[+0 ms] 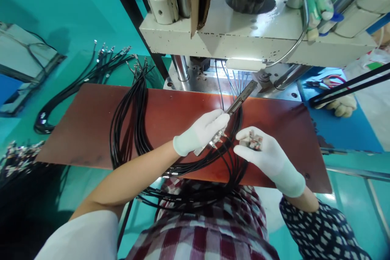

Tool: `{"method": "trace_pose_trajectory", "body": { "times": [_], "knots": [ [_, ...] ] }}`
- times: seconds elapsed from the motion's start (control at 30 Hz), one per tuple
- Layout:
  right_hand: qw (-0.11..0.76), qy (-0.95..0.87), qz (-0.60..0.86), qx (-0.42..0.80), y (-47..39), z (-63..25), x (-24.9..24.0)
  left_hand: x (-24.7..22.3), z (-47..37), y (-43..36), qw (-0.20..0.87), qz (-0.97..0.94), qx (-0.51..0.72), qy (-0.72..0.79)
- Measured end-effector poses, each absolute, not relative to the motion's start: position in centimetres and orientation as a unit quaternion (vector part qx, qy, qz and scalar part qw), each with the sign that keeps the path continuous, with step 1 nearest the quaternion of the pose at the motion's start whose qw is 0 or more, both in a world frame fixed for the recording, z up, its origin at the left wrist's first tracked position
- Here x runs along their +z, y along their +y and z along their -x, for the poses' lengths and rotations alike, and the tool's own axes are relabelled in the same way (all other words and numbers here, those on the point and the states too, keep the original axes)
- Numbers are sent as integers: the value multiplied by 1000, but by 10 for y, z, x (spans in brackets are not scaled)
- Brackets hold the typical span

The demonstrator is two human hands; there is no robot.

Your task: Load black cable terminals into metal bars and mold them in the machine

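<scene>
In a white glove, my left hand (205, 130) is closed around a long metal bar (243, 97) that slants up to the right. Small metal connectors (217, 138) on black cables stick out from the bar's lower side. My gloved right hand (266, 154) is a little to the right, fingers curled around a few small metal connector pieces (254, 141). Under both hands a loop of black cables (195, 167) lies across the reddish-brown board (274, 122) and hangs over its front edge onto my lap.
A white press machine (243, 44) stands behind the board, thin cables running into its lit gap. More black cable bundles (134, 105) lie at left. On the blue surface (362, 126) at right are a glove (343, 106) and red-handled pliers (330, 81).
</scene>
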State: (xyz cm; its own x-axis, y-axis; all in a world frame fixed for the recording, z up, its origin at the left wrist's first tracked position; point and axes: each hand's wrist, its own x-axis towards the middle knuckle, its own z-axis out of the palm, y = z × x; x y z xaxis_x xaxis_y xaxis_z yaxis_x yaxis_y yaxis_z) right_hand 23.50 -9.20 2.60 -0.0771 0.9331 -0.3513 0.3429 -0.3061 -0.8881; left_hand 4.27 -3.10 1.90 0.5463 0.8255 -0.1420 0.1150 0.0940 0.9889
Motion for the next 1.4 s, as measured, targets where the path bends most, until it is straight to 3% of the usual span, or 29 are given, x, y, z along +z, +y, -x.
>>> {"method": "trace_pose_trajectory", "body": {
  "times": [0.3,0.57,0.77,1.07,1.13,1.3,1.4],
  "knots": [
    [382,-426,550,608,-109,-238,12,12,-39,-29,679,-591,281,333],
    [475,-372,574,554,-108,-221,5,8,-38,-28,682,-601,272,316],
    [417,-416,617,522,-95,-211,16,8,-38,-26,684,-618,256,289],
    [407,-442,604,523,-92,-207,21,17,-33,-31,683,-621,210,322],
    [404,-450,603,520,-93,-206,21,20,-34,-33,647,-657,194,335],
    [399,-455,625,493,-90,-203,15,21,-38,-35,443,-786,211,376],
    [389,-461,612,511,-90,-207,12,19,-39,-35,468,-770,219,375]
  ]
}}
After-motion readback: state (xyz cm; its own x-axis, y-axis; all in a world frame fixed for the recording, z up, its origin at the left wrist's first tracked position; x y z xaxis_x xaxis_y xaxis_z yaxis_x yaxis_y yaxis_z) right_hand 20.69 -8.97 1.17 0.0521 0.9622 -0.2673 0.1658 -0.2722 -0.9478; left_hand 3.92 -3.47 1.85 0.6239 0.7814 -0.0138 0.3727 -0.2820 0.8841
